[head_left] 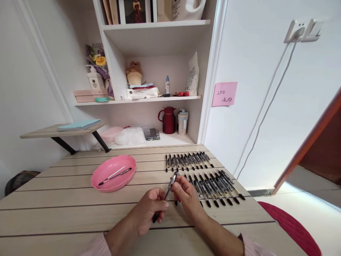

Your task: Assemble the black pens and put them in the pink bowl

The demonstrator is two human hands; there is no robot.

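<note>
A dark pen (167, 193) with a clear, silvery grip end slants between my two hands above the table. My left hand (149, 209) is closed around its lower black end. Near the upper end, my right hand (185, 195) pinches the pen between thumb and fingers. Close by on the right lies a row of similar pens (213, 186), side by side with their black ends toward me. Farther back is a second row of pens (188, 161). To the left, a pink scalloped bowl (97, 173) holds a pen (117, 175) and a thin white stick (113, 173).
A small raised shelf (39, 134) with blue paper (80, 124) stands at the table's back left. Behind the table, a shelving unit holds a red jug (168, 121) and a speckled cup (182, 122). A crimson seat (290, 227) is at the right edge.
</note>
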